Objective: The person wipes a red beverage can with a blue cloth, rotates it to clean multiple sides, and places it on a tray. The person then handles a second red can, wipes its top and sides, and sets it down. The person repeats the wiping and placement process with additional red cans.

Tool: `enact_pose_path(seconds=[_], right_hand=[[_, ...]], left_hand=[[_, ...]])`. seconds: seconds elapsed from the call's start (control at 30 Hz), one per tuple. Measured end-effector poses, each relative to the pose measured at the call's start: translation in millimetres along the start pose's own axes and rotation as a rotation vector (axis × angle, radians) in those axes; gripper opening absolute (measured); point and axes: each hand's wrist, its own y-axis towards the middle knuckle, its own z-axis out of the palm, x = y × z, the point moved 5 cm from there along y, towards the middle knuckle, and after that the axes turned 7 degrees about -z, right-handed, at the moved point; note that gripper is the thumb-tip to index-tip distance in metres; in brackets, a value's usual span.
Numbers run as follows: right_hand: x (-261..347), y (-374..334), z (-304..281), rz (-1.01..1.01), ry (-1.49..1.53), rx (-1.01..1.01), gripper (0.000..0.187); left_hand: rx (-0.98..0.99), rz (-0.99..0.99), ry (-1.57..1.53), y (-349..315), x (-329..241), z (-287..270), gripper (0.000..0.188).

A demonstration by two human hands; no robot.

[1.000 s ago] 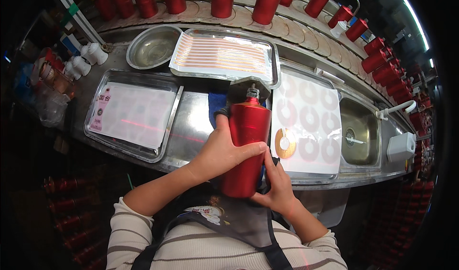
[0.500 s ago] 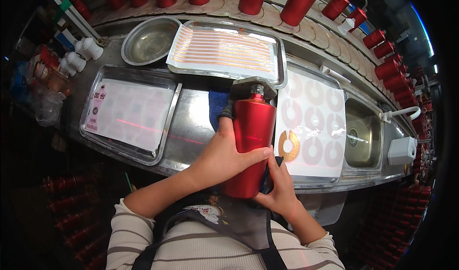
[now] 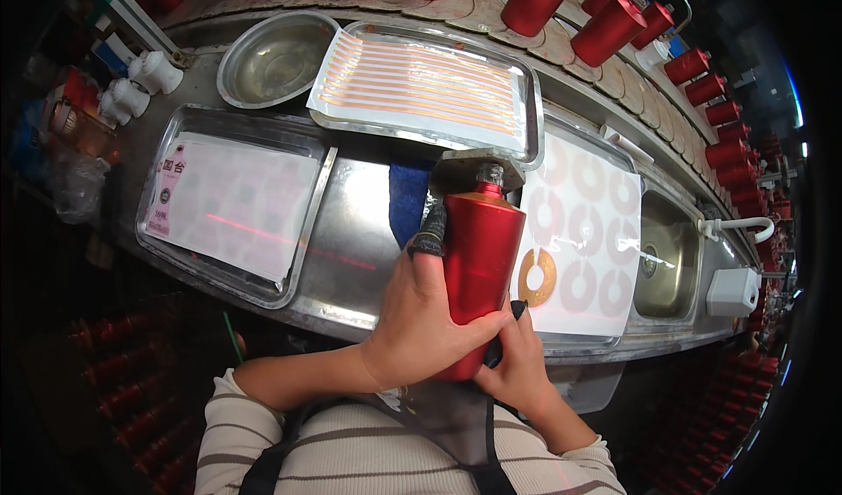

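A red metallic bottle (image 3: 485,254) with a clear neck stands tilted between my two hands, close to my body. My left hand (image 3: 419,311) wraps its left side, the thumb lying across the front; a dark finger cot covers one fingertip. Lower on the right side, my right hand (image 3: 519,359) grips the bottle near its base, also with a black cot on a finger. Just right of the bottle lies a sheet of ring-shaped decals (image 3: 605,271), one of them gold (image 3: 537,277). Behind the bottle's neck is a grey metal block (image 3: 452,169).
A tray (image 3: 294,276) with a printed pink-white sheet lies left. Farther back are a metal bowl (image 3: 274,61) and a tray of orange-striped strips (image 3: 421,87). Red bottles (image 3: 610,30) line the conveyor (image 3: 478,8). At right are a sink (image 3: 671,298) and a white jug (image 3: 732,293).
The bottle and both hands have shifted slightly right in the picture. The bottles on the conveyor stand in different places. My grip on the bottle stays closed.
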Motion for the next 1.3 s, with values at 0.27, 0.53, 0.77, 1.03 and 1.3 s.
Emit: enact_pose_path(seconds=[0.27,0.53,0.77,1.03,1.3], right_hand=[[3.3,4.5,0.9,0.15,0.013,0.078,0.069],[5.9,12.0,-2.4,0.187,0.014,0.154,0.073],[8.1,17.9,-3.4,0.189,-0.036,0.206,0.085],[7.4,19.1,-3.2,0.253,-0.033,0.243,0.078],[4.7,22.4,-3.7,0.215,-0.082,0.284,0.07]], left_hand=[[0.016,0.022,0.023,-3.2,4.4,3.1,0.107],[-0.103,0.2,-0.055,-2.7,0.7,5.7,0.11],[-0.093,0.285,0.019,-6.3,-3.3,2.4,0.113],[-0.073,0.263,0.037,-4.8,-4.4,1.8,0.113],[-0.029,0.246,0.031,-1.5,-2.7,-0.2,0.114]])
